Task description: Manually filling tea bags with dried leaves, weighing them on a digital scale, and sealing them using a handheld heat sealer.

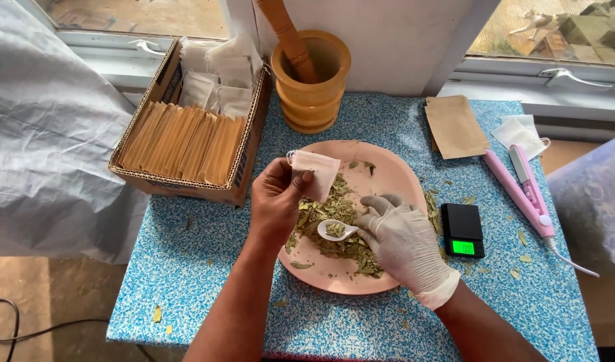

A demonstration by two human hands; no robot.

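over plate (388, 167), hands (275, 196) gripping bag (315, 171), spoon (335, 230)

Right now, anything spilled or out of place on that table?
Yes: dried leaf bits lie scattered off the pink plate across the blue tabletop, mostly right of the plate near the small scale. Nothing looks damaged.

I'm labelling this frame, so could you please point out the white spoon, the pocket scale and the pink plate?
white spoon (335, 230), head view, on its bowl.
pocket scale (461, 224), head view, on its black platform.
pink plate (394, 175), head view, on bare rim.
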